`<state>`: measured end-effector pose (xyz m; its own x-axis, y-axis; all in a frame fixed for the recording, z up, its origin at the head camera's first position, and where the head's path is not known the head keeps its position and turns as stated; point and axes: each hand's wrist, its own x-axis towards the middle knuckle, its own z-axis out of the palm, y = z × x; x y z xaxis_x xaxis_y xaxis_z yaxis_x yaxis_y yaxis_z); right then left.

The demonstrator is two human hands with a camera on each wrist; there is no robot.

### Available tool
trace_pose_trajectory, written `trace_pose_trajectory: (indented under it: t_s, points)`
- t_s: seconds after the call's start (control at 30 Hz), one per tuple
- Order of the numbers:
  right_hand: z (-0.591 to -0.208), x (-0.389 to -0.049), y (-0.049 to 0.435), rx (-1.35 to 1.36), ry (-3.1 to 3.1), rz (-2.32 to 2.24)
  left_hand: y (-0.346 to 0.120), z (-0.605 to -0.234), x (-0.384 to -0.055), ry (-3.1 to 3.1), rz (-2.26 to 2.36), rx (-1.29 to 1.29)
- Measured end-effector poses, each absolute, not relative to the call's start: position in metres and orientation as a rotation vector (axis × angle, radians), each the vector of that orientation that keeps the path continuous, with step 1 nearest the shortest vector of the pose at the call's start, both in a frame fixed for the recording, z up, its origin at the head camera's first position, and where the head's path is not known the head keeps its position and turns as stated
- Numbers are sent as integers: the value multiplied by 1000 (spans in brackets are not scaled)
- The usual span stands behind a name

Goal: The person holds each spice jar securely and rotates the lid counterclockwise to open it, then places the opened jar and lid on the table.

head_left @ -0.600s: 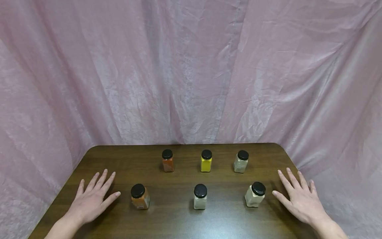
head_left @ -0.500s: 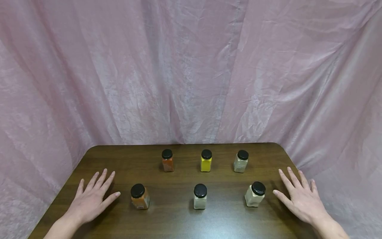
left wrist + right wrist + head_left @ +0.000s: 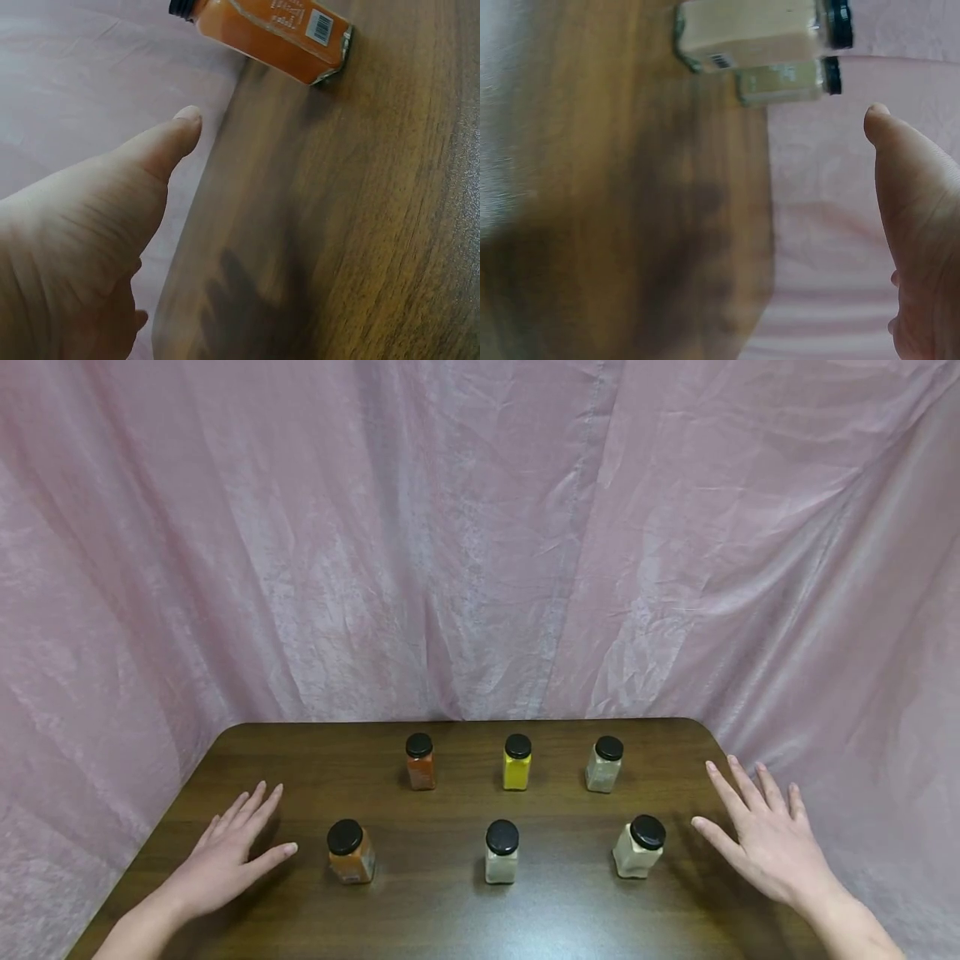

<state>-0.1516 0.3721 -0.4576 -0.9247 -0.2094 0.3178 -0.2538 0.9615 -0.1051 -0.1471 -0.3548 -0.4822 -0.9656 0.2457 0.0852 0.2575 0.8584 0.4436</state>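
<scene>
My left hand [image 3: 219, 860] hovers over the table's left side with fingers straight and thumb pointing right. Nearest to it stands an orange spice jar [image 3: 351, 862] with a black lid; in the left wrist view that orange jar [image 3: 281, 34] shows a barcode label. On the far right my right hand [image 3: 772, 843] is raised with fingers spread, holding nothing. A cream-coloured jar [image 3: 636, 858] stands just left of its thumb. The right wrist view shows the cream jar [image 3: 750, 30] with a greenish jar [image 3: 784, 81] behind it.
A whitish jar [image 3: 501, 864] stands at the front middle. Along the back are a red-orange jar [image 3: 422, 770], a yellow jar [image 3: 517, 770] and a pale greenish jar [image 3: 603, 772]. Pink curtains [image 3: 480, 543] hang behind the brown wooden table [image 3: 300, 752].
My right hand has risen and shifted slightly right. My left hand has turned somewhat, its fingers closer together, and moved a little left. The jars stand where they stood.
</scene>
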Motion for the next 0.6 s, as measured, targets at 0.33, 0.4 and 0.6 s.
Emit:
trace_pose_trajectory:
  t_s: [0.33,0.4,0.6]
  points:
    - [-422,-158,357,443,-2732,226,-357,-479,-148,-2929,-1078,-491]
    - [-415,-160,351,467,-2725,234,-356,-478,-147,-2930,-1129,-499]
    - [-397,-162,335,548,-2702,221,-354,-474,-145,-2956,-1234,-511]
